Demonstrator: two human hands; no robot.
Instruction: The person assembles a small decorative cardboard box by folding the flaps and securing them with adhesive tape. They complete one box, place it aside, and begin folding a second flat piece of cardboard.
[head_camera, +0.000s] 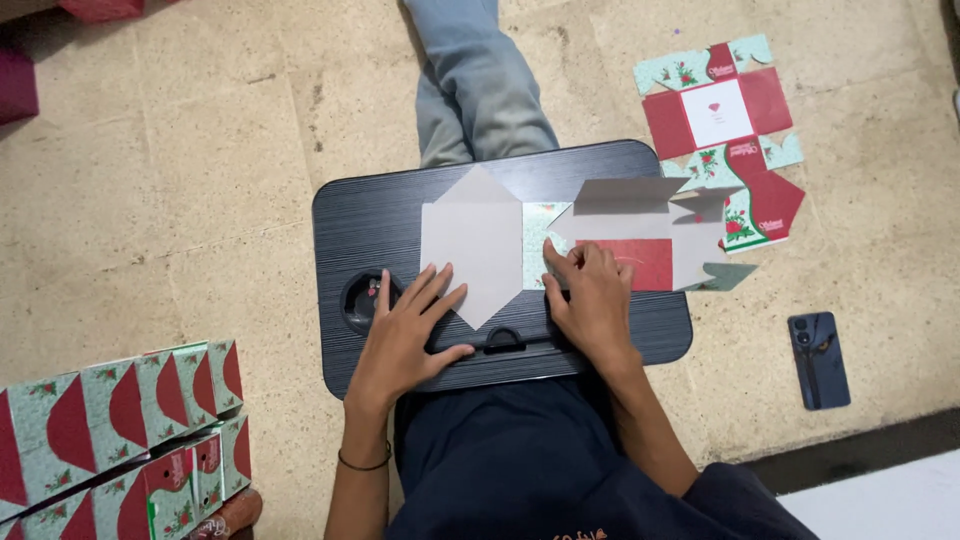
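Observation:
A flat die-cut cardboard box blank (600, 235), grey on its back and red and mint green on its printed side, lies across a dark lap desk (380, 205). My left hand (405, 335) rests flat with fingers spread on the desk, its fingertips on the lower edge of the blank's grey pointed flap (472, 245). My right hand (590, 290) presses its fingers on the blank's middle, next to a red panel (645, 262). On the right end the flaps are folded up.
Another printed box blank (722, 130) lies flat on the stone floor to the right of the desk. A dark phone (818, 360) lies at the right. Several folded boxes (120, 430) are stacked at lower left. An outstretched leg in grey trousers (475, 85) lies beyond the desk.

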